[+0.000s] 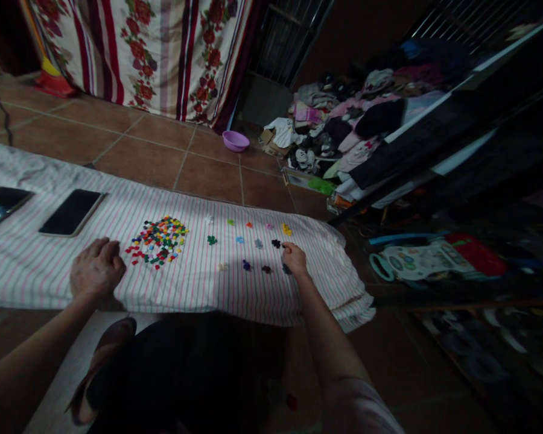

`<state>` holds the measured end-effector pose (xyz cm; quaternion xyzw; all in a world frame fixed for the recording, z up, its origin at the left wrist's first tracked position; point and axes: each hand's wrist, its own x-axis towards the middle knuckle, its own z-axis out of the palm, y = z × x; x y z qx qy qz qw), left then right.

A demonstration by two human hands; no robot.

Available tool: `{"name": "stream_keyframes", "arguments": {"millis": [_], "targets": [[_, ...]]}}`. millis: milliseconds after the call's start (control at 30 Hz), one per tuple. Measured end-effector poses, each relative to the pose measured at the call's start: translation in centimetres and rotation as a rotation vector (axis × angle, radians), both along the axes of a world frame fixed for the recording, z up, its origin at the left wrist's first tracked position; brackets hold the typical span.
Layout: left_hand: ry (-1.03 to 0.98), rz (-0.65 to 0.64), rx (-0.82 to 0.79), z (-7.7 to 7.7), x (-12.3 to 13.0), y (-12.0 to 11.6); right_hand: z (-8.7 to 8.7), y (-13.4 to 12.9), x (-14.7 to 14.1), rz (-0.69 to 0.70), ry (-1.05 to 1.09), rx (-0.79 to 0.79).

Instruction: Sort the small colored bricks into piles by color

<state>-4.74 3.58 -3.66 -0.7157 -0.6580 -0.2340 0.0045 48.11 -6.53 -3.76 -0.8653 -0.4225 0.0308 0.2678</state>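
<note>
My left hand (97, 268) rests palm down on the striped cloth (199, 289), its fingers loosely bent and slightly apart, holding nothing visible. Just right of it lies a loose heap of small multicoloured pieces (163, 238). My right hand (295, 258) has thumb and forefinger pinched together beside a little black cluster (276, 243); whatever sits between the fingertips is too small to make out. Around it are single-colour clusters in rows, among them yellow (286, 229), pink (268, 226), grey (259, 243), dark blue (246, 264) and brown (266, 269). A dark grey cluster (286, 269) is partly hidden by my right hand.
Two phones (72, 212) lie on the cloth at the left. Beyond the low table are a tiled floor, a purple basin (236, 141) and a flowered curtain (163, 54). Piled clothes (335, 120) and a plastic toy panel (428, 259) are to the right.
</note>
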Motion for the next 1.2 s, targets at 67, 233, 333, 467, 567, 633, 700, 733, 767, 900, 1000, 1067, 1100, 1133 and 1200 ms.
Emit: {"name": "stream_keyframes", "arguments": {"millis": [67,233,333,467,567,633,700,733,767,900,1000,1067,1100,1133,1200], "targets": [[0.0,0.006,-0.003,0.0,0.0,0.0,0.0,0.4,-0.2,-0.005,-0.004,-0.014],[0.028,-0.02,0.012,0.2,0.0,-0.1,-0.1,1.5,-0.4,-0.051,0.04,-0.051],[0.039,-0.017,0.009,0.2,-0.1,-0.1,-0.3,1.8,-0.3,-0.044,0.077,-0.016],[0.033,-0.004,0.011,0.2,0.0,-0.1,-0.8,1.6,0.1,-0.049,0.105,0.034],[0.03,-0.001,0.001,0.4,0.1,-0.2,-1.0,1.2,0.2,-0.048,0.148,0.067],[0.031,-0.002,-0.006,0.6,0.1,-0.2,-0.7,0.9,0.3,-0.038,0.159,0.079],[0.029,-0.014,-0.012,0.7,0.1,-0.3,-0.2,0.5,0.2,-0.037,0.135,0.098],[0.025,-0.019,-0.012,0.7,0.1,-0.2,0.2,0.2,0.2,-0.037,0.113,0.114],[0.019,-0.022,-0.012,0.6,0.1,-0.2,0.6,-0.1,0.0,-0.033,0.091,0.135],[-0.019,-0.013,-0.011,0.3,-0.1,-0.1,2.0,-1.8,-1.8,0.017,0.06,0.231],[-0.042,-0.017,-0.026,0.2,-0.1,0.0,2.3,-2.6,-4.9,0.087,0.104,0.243],[-0.051,-0.013,-0.05,0.2,-0.1,0.0,2.2,-2.4,-7.8,0.152,0.119,0.228],[-0.063,-0.008,-0.052,0.2,-0.1,0.0,2.1,-2.2,-9.4,0.198,0.122,0.225],[-0.078,-0.002,-0.042,0.1,-0.1,0.1,2.1,-1.8,-11.2,0.256,0.124,0.227],[-0.082,-0.021,-0.038,0.0,-0.1,0.1,2.0,-0.9,-14.8,0.401,0.137,0.243]]}}
